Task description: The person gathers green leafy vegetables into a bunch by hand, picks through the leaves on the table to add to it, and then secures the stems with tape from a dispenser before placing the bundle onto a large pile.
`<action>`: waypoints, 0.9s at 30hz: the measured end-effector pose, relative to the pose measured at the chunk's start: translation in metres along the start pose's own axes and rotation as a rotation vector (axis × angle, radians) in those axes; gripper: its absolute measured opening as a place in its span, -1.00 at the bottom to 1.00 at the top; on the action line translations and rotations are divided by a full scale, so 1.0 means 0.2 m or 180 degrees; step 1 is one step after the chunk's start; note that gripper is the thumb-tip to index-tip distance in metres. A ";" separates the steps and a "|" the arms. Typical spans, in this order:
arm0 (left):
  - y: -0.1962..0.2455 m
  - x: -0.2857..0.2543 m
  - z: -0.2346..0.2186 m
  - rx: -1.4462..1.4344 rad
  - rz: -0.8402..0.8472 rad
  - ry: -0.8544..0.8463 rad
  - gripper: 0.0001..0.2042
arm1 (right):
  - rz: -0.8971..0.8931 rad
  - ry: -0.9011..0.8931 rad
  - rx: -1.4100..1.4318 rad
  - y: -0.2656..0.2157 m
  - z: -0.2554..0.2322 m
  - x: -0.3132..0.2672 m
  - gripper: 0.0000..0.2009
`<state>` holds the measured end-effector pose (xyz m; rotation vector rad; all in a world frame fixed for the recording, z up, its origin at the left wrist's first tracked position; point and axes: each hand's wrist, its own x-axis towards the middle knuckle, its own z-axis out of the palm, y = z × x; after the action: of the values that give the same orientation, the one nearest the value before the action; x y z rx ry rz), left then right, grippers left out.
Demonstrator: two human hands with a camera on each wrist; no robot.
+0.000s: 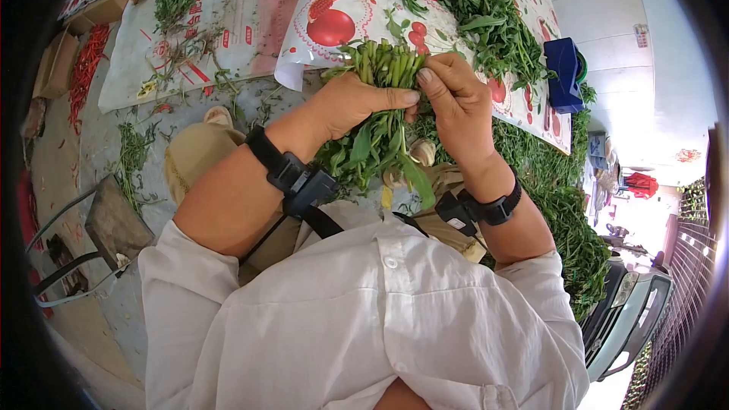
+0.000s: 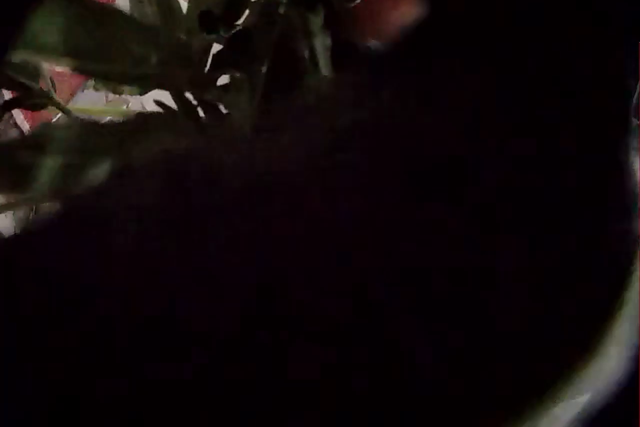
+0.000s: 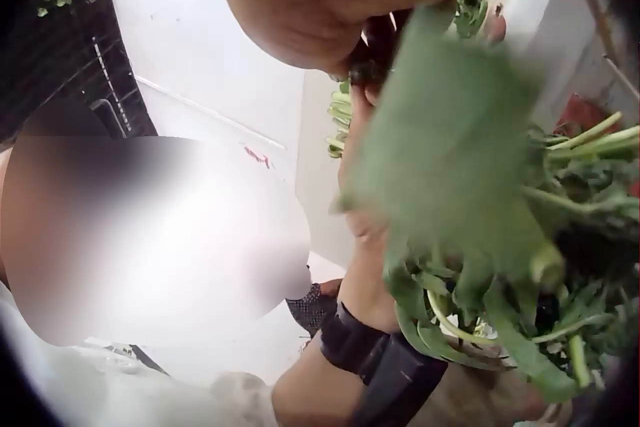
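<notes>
A bunch of leafy greens (image 1: 383, 68) is held upright in front of the chest, cut stem ends at the top and leaves hanging below. My left hand (image 1: 351, 105) grips it round the stems, thumb across the front. At the bunch's right side, my right hand (image 1: 459, 99) has curled fingers, with thumb and forefinger pinching at the stems. In the right wrist view a large blurred leaf (image 3: 440, 147) covers part of both hands. The left wrist view is mostly dark, with some leaves (image 2: 90, 37) at upper left.
Ahead, a table with a fruit-print cover (image 1: 304, 45) bears a pile of greens (image 1: 493, 23) and a blue tape dispenser (image 1: 563, 76). More greens (image 1: 562, 220) are heaped on the right floor. Printed white sacking (image 1: 129, 68) lies at left, near red strips (image 1: 87, 68).
</notes>
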<state>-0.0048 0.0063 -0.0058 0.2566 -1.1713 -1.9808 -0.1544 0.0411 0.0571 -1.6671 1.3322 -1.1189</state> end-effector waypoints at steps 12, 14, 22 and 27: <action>-0.03 -0.01 0.01 0.0125 -0.0165 0.0143 -0.85 | -0.0179 -0.0244 0.0028 -0.07 0.00 -0.01 -0.88; -0.03 -0.01 0.03 0.0058 -0.0178 0.0247 -0.86 | -0.0551 -0.0315 -0.0596 -0.07 -0.03 0.01 -0.88; 0.00 -0.01 0.00 0.0448 -0.0092 0.0489 -0.87 | -0.0184 0.0422 -0.1353 0.07 -0.37 0.09 -0.83; 0.01 -0.01 0.01 0.0461 -0.0275 0.0577 -0.84 | 0.0280 0.1652 -0.1967 0.39 -0.93 0.23 -0.77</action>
<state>-0.0025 0.0087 -0.0038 0.5582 -1.2040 -1.9036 -0.3505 -0.0222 0.0635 -1.7637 2.2376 -1.2108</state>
